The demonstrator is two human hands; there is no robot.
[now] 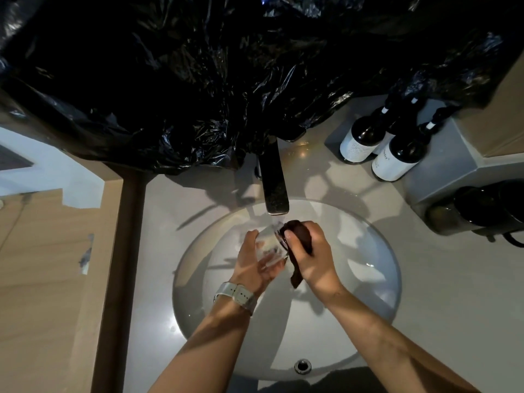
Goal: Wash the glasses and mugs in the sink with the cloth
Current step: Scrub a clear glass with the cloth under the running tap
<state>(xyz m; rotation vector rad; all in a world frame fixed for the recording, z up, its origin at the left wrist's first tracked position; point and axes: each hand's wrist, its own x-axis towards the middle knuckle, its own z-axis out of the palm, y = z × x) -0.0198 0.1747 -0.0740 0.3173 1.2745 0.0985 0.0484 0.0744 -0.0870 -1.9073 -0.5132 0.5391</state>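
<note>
Below the tap point(273, 182), her left hand point(255, 262) cups a clear glass point(270, 249), fingers curled round it. The right hand point(312, 256) grips the dark cloth point(297, 236) against its rim. Wet glass looks slippery and breakable; best held round the body.

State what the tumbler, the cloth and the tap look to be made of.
Tumbler: clear glass, since the left hand shows through it. Cloth: dark, soft fabric, bunched and drooping from the right hand. Tap: probably polished metal, dark and reflective.

Glass point(270, 252) and cloth point(299, 245) side by side over the sink point(377, 279), below the tap point(273, 182); bottles point(380, 146) on the surface point(453, 307), behind right.
</note>
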